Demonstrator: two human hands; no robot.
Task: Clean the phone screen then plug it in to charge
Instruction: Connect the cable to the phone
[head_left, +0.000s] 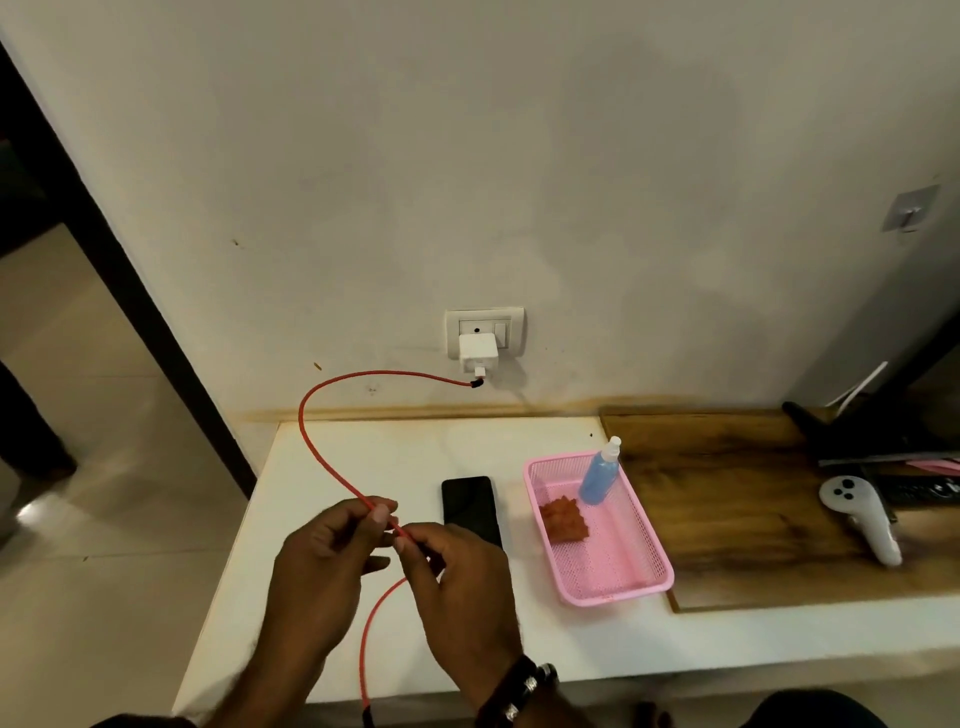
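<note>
Both hands, left (324, 561) and right (457, 587), pinch the red cable (332, 473) with closed fingers at lower centre. The phone (470, 506) lies on the bench (405, 452) just behind them.

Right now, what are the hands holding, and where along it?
Both hands pinch the red charging cable mid-length: left hand higher up, right hand just below. Its free end hangs off the table edge.
</note>
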